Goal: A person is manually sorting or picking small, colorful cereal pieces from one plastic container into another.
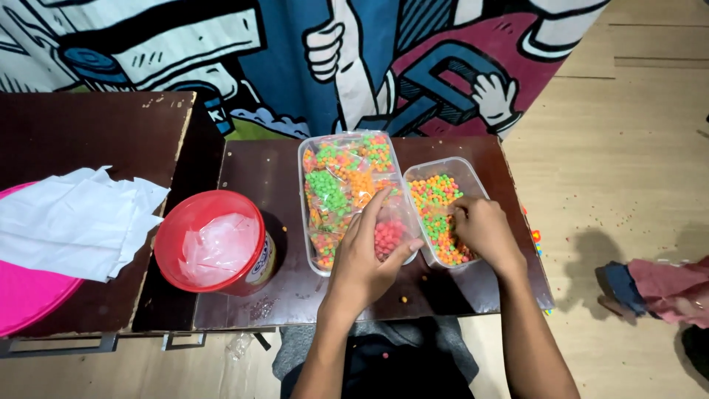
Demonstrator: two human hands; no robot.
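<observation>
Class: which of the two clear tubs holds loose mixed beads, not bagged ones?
The smaller right tub, under the right hand; the larger tub holds sorted bags.

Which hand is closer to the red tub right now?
Left. The left hand rests on the bagged-bead tray just right of the red tub; the right hand is farther right.

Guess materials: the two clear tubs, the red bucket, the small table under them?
Tubs: thin clear plastic, glossy; the coloured beads show through the walls. Red bucket: looks like glossy moulded plastic, with a clear film bag inside. Table: probably laminated board, dark brown with a dull sheen; the neighbouring top shows chipped pale edges. Left hand holds a small bag of pink beads.
</observation>
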